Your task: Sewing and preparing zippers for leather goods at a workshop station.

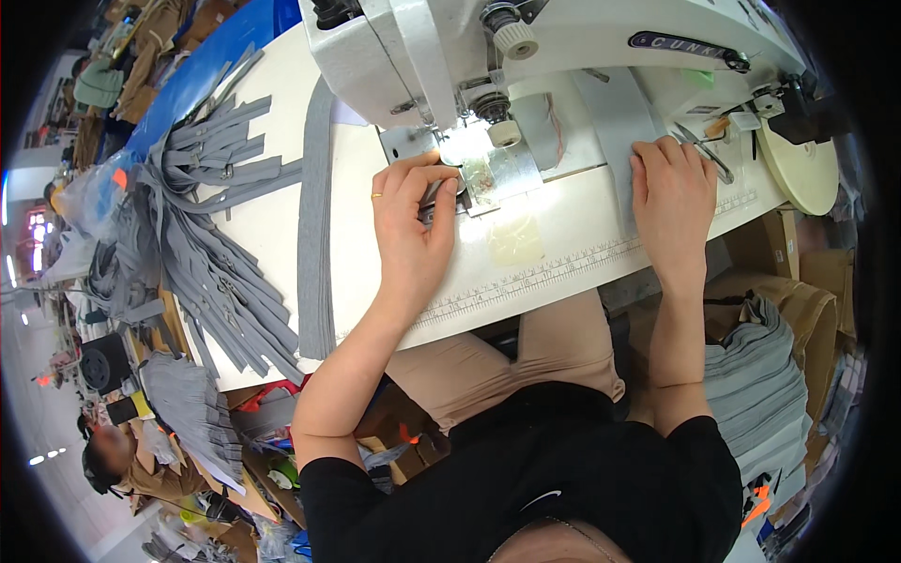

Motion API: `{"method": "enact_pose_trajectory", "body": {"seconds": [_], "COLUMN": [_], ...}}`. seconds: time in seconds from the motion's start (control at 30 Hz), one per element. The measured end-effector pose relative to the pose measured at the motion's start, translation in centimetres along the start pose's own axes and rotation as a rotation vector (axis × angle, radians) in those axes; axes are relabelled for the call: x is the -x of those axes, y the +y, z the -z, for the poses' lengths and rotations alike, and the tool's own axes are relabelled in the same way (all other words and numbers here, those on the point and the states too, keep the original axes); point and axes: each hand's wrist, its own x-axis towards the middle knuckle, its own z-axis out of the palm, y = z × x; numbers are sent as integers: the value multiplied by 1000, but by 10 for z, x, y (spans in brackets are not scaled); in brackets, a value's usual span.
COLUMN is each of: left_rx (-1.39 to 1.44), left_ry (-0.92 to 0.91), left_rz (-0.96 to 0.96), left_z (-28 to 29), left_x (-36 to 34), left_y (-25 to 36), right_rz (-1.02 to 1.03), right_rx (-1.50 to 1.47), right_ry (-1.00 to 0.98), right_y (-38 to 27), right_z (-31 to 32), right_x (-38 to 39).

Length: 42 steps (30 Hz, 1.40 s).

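Note:
My left hand (413, 220), a ring on one finger, is at the needle area of a white sewing machine (582, 38). Its thumb and fingers close together beside the lit metal plate (507, 188); what they pinch is mostly hidden. Further right, my right hand (676, 197) lies palm down, fingers stretched forward, against the edge of a flat grey fabric piece (615, 117). That piece runs from beneath the machine arm toward the table's front edge. A small metal tool like thread snips (706, 155) lies just beyond my right fingers.
Many grey zippers (225, 272) spread over the table's left side, beside a long grey strip stack (317, 235). A printed ruler (526, 280) follows the front edge. The pale handwheel (798, 169) stands at right. Folded grey fabric (760, 385) is piled below right. A person (141, 460) sits at lower left.

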Motion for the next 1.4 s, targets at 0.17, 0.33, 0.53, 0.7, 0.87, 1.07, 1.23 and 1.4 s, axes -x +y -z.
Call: {"method": "enact_pose_trajectory", "body": {"seconds": [0.17,0.33,0.53,0.7,0.87,1.07,1.23,1.4], "left_rx": [0,70,444,1026,1037,767,911,546], "left_ry": [5,17,-186,-509,-685,-628,-457,-137], "left_rz": [-24,52,123,733,722,489,425,348], "left_z": [-1,1,7,-8,-20,-10,-5,34], "left_x": [0,2,13,3,7,43,54,16], "left_y": [-3,2,16,62,47,43,40,1], "right_rz": [125,33,63,510,1018,45,11,108], "right_rx": [38,-189,-215,-488,-1046,-1135,-1017,-783], "right_ry": [-11,-1,76,-195,-787,-131,-296,-62], "right_y": [15,26,7,-44,-70,-65,-54,-67], "right_z": [-14,-8,23,53,50,47,14,0], "right_x": [-13,-17,-12,23,72,37,21,20]}}
